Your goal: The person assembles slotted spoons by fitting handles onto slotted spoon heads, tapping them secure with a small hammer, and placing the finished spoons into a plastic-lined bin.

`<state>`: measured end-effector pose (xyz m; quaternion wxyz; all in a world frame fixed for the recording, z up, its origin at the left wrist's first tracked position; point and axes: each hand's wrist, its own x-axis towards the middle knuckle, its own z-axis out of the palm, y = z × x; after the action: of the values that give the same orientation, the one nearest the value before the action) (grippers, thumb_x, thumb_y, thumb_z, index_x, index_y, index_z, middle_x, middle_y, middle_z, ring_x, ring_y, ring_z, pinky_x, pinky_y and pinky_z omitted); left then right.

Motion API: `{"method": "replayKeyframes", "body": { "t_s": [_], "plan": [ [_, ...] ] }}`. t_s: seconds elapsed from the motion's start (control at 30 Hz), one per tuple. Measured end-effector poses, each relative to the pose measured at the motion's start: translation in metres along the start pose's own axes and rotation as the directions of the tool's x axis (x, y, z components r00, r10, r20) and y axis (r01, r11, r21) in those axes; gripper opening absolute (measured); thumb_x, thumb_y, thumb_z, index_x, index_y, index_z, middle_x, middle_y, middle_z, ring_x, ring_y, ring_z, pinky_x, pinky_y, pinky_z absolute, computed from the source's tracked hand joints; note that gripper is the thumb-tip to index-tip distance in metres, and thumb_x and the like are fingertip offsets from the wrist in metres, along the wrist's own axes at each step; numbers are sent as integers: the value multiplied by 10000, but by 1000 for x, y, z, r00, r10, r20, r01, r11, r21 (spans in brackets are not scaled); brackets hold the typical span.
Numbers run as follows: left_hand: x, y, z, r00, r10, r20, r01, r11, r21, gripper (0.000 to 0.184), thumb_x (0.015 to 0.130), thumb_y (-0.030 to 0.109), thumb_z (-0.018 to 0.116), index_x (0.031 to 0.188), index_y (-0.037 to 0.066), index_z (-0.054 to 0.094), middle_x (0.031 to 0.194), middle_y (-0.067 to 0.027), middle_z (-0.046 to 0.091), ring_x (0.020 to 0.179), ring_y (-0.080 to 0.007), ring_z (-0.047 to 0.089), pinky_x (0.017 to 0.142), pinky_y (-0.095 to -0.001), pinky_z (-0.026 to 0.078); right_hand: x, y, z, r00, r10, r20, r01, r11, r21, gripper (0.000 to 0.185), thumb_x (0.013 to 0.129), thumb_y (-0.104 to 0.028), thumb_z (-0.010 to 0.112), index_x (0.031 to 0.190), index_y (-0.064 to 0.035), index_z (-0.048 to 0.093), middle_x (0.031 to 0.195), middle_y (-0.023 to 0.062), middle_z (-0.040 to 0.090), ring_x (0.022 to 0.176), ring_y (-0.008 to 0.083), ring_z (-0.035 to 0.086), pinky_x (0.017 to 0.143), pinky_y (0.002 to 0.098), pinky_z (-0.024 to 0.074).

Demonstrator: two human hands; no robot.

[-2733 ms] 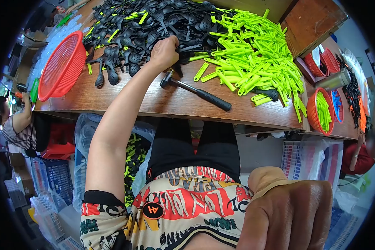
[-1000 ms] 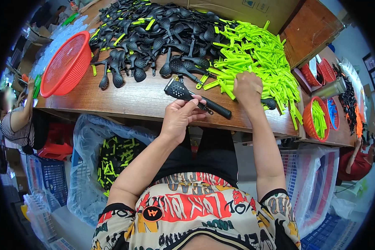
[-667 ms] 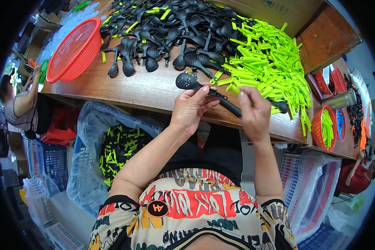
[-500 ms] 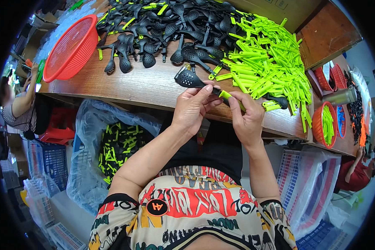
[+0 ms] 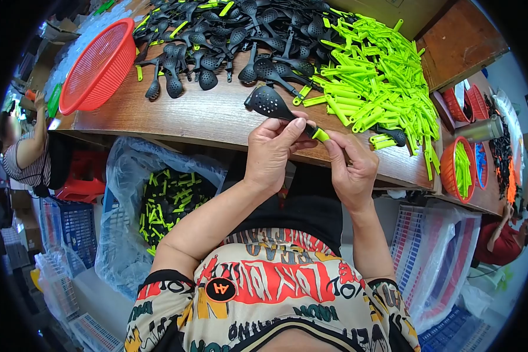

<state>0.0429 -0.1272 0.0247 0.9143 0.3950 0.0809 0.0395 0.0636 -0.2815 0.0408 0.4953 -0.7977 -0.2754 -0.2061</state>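
Note:
A black slotted spoon [image 5: 271,104] with holes in its bowl is held over the table's front edge, its bowl pointing up and left. My left hand [image 5: 274,148] is closed round its neck, thumb on top. At the lower right end of the spoon, my right hand [image 5: 352,167] grips a lime-green handle piece [image 5: 321,135], which meets the black shaft. Most of that piece is hidden by the right fingers. Beyond the hands lie a heap of black slotted spoons [image 5: 217,47] and, to the right, a pile of lime-green handle pieces [image 5: 381,82].
A red basket [image 5: 100,67] stands at the table's left. Below it, a plastic-lined crate [image 5: 114,234] holds black and green pieces. Orange baskets [image 5: 456,170] are at the right. One person [image 5: 26,144] works at far left, another [image 5: 501,240] at far right.
The green handle piece sits further along on the black shaft, with less green showing. My right hand has shifted slightly right and down; my left hand keeps its grip.

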Motion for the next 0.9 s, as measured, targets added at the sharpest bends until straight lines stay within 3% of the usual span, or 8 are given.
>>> {"method": "replayKeyframes", "body": {
  "t_s": [0.3,0.47,0.53,0.57,0.63,0.7,0.83,0.9],
  "plan": [
    [-6,-8,-2,998,57,5,-57,998,23,163,971,131,621,1067,5,659,1005,-83,702,893,-141,685,798,-314,601,-3,3,4,1000,11,22,-10,1000,-23,115,861,-7,683,975,10,692,754,146,669,637,253,659,567,320,479],
    [-2,-7,-8,995,71,71,-78,992,104,143,974,123,616,1054,17,668,1006,-76,704,878,-131,681,777,-304,596,-12,9,12,978,199,64,-197,980,-42,95,877,-56,671,953,-4,694,788,169,688,705,316,689,618,353,511],
    [-1,-3,-8,996,58,65,-68,985,156,137,966,136,631,1024,17,666,985,-76,706,838,-142,688,752,-309,594,-14,9,14,982,182,55,-181,983,-37,69,889,-66,658,918,-7,675,779,170,679,700,338,676,615,382,507],
    [-1,0,-9,996,58,64,-67,986,154,137,966,136,631,1024,17,666,985,-76,706,838,-142,688,752,-309,594,-14,9,13,992,108,64,-100,987,-123,47,868,-53,662,887,-10,659,749,152,657,668,326,656,587,384,493],
    [-1,5,-12,986,-165,0,164,984,68,161,946,163,665,976,5,660,960,-81,704,821,-159,697,750,-316,594,-13,7,10,996,32,80,-15,978,-206,37,847,-40,666,855,-13,642,719,134,635,636,314,635,559,386,478],
    [-1,5,-16,977,-213,-28,214,974,76,189,930,178,689,940,-8,653,923,-89,699,795,-173,702,717,-312,601,-13,4,5,955,-217,200,282,872,-399,73,790,-21,676,804,-38,607,664,93,558,581,272,575,505,377,433],
    [-1,3,-19,980,-190,-67,199,965,171,176,926,174,689,965,7,654,872,-83,696,757,-162,697,677,-315,611,-15,7,10,931,-267,250,350,845,-404,106,790,-30,698,820,-29,596,651,99,521,562,289,539,498,399,400],
    [4,9,-21,984,-176,-41,180,972,153,168,934,157,673,998,3,653,896,-87,696,766,-155,692,697,-317,615,-8,11,9,951,-173,255,247,922,-299,99,838,-106,699,878,-28,654,718,109,604,625,301,609,547,391,463]
  ]
}}
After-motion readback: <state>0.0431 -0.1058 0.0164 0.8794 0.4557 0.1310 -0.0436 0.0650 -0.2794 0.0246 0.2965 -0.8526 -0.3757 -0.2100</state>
